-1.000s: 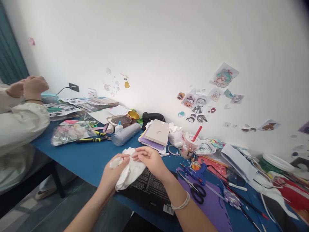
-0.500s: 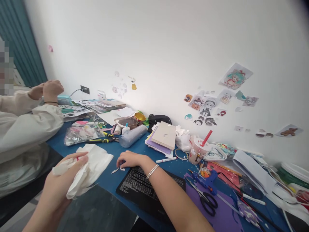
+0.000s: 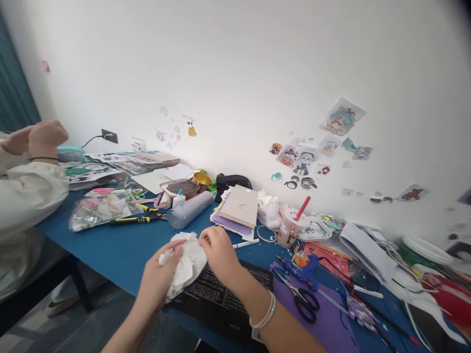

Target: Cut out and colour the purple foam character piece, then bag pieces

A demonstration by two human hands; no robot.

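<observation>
A crumpled, layered white tissue (image 3: pixel 188 267) is gripped in my left hand (image 3: pixel 156 274), thumb on top. My right hand (image 3: pixel 222 255), wearing silvery bangles at the wrist, is at the tissue's right edge with thumb and fingers pinched together. What lies between those fingertips is too small to make out. Both hands are above a black mat with fine print (image 3: pixel 217 294), near the front edge of the blue table (image 3: pixel 99 250). A white marker (image 3: pixel 246 243) lies just beyond my right hand.
Scissors (image 3: pixel 303 299) and a blue glue gun (image 3: pixel 301 269) rest on purple sheets to the right. A cup with a red straw (image 3: pixel 290 228) stands behind them. Yellow-black pliers (image 3: pixel 138 219) and a bag of bits (image 3: pixel 105 208) lie left. Another person's sleeve (image 3: pixel 37 191) shows at far left.
My left hand has brought the tissue rightward over the mat. My right hand has lifted from the tabletop to the tissue's edge. The white scraps by its fingers no longer show there.
</observation>
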